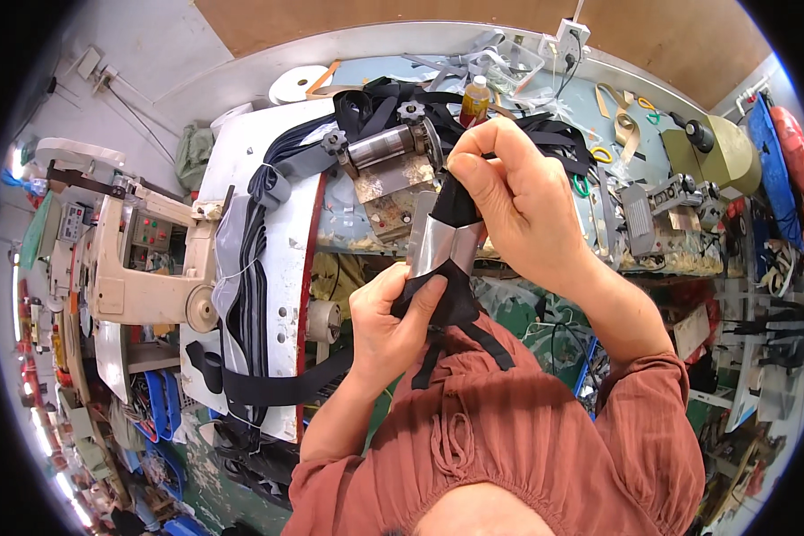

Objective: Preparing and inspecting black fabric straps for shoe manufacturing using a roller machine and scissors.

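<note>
My left hand (393, 313) is closed on the lower part of a piece of black fabric (454, 299), its thumb pressed on top. A shiny bent metal plate (438, 243) stands between my hands, with the black fabric showing below and above it. Above and to the right, my right hand (523, 201) pinches the upper end of the black fabric between thumb and fingers. Just beyond them is a machine with a metal roller (382, 148) and dark star-shaped knobs. Loose black straps hang under my left hand near my lap.
A bundle of black and grey straps (255, 295) lies along the white table (293, 268) at left, by a beige sewing machine (107, 268). Farther back are a bottle of amber liquid (475, 100) and yellow-handled scissors (601, 154). Another roller machine (674, 192) stands at right.
</note>
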`<action>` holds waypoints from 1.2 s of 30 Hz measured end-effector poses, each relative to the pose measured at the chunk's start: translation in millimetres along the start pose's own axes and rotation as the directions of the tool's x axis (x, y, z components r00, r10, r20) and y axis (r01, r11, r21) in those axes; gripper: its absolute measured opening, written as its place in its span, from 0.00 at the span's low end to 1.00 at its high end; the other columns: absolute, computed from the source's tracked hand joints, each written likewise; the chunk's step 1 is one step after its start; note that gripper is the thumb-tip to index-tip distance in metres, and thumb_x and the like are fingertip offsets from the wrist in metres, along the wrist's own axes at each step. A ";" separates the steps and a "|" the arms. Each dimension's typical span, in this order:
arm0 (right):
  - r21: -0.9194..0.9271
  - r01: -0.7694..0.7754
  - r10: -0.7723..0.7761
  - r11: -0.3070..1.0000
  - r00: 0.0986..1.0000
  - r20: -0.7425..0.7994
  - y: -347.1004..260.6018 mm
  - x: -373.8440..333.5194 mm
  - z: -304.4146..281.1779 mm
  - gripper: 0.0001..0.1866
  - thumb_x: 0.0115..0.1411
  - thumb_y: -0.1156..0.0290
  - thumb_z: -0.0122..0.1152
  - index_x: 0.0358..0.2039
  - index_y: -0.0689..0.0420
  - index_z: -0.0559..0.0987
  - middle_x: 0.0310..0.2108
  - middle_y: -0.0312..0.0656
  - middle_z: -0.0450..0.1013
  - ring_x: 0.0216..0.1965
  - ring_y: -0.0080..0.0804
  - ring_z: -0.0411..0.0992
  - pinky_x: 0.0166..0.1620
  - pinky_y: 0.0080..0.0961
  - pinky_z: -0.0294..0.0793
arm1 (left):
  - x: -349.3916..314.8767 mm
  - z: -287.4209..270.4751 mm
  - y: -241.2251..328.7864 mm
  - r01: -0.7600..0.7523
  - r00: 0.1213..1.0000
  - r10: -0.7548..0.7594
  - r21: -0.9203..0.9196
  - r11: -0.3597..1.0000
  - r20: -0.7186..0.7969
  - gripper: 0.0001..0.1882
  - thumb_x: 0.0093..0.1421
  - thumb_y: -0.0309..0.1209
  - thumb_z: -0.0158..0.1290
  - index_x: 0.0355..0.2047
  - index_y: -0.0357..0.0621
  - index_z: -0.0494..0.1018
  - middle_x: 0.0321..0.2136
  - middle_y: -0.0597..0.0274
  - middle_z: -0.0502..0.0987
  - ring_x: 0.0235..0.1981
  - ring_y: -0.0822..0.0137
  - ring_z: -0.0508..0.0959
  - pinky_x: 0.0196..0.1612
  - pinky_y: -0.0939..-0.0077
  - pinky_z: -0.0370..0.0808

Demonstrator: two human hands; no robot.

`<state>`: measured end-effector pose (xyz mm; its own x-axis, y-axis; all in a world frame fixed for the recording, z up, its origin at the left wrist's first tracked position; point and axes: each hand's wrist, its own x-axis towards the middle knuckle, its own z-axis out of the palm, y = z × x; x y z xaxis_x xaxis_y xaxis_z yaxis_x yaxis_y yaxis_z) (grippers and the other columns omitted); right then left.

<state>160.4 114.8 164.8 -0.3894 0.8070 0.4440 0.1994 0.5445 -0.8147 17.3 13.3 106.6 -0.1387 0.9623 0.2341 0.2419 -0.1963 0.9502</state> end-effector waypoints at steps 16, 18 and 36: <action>-0.041 -0.091 0.094 0.995 0.993 0.071 -2.9 -12.9 -11.5 0.08 0.48 0.71 0.65 0.23 0.63 0.77 0.18 0.37 0.69 0.19 0.21 0.67 0.23 0.20 0.66 | 1.1 15.9 -5.5 -0.156 0.979 0.187 0.288 0.945 -0.082 0.04 0.53 0.20 0.55 0.30 0.35 0.72 0.26 0.52 0.74 0.25 0.55 0.75 0.30 0.72 0.71; 0.034 -0.191 0.187 0.981 0.978 0.091 -5.3 -10.0 -16.3 0.09 0.50 0.71 0.63 0.22 0.65 0.76 0.17 0.36 0.69 0.19 0.16 0.65 0.22 0.18 0.65 | 1.2 14.8 -7.5 -0.176 0.978 0.202 0.336 0.925 -0.046 0.03 0.53 0.20 0.54 0.29 0.35 0.71 0.25 0.53 0.74 0.24 0.55 0.75 0.29 0.72 0.70; -0.252 0.556 -0.401 0.792 0.785 0.472 -5.9 10.5 -50.1 0.08 0.43 0.77 0.63 0.27 0.55 0.77 0.28 0.38 0.63 0.35 0.36 0.64 0.37 0.29 0.65 | -8.4 -14.6 1.2 0.096 0.980 -0.101 0.037 0.995 0.171 0.05 0.55 0.21 0.52 0.33 0.32 0.72 0.20 0.61 0.69 0.21 0.72 0.68 0.26 0.79 0.64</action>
<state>200.1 131.5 193.0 -0.8100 0.3077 0.4992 0.1683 0.9374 -0.3048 4.7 2.2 108.8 0.0036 0.9952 0.0981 0.2629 -0.0956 0.9601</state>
